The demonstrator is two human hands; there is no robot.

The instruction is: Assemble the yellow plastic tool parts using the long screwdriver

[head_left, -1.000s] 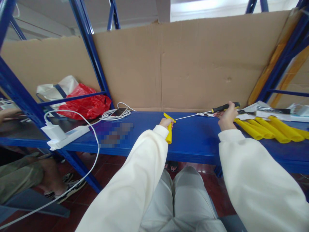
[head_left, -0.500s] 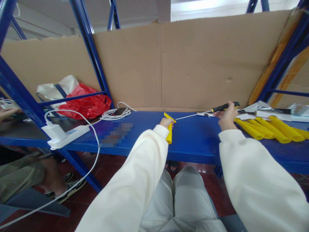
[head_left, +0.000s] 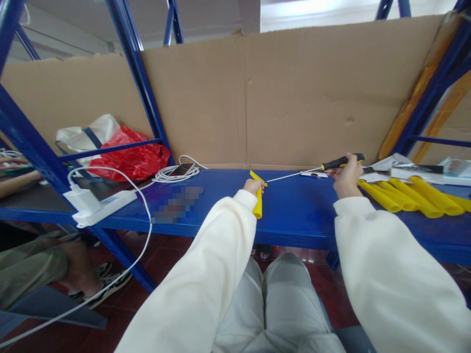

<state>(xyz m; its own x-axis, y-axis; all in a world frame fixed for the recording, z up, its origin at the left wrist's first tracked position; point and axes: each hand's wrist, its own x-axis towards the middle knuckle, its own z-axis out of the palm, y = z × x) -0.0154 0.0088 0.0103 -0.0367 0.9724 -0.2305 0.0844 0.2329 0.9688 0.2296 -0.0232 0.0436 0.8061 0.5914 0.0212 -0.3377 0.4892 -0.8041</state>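
My left hand is closed around a yellow plastic part, held over the blue shelf. My right hand grips the black and yellow handle of a long screwdriver. Its thin metal shaft runs left, and the tip meets the top of the yellow part at my left hand. Both arms wear cream sleeves.
Several more yellow parts lie on the shelf at the right. A coiled white cable, a red bag and a white power strip sit at the left. Cardboard backs the shelf. Another person's legs are at lower left.
Hardly anything has moved; my right hand with the screwdriver handle has lifted very slightly. The other person's arm at the far left has shifted.
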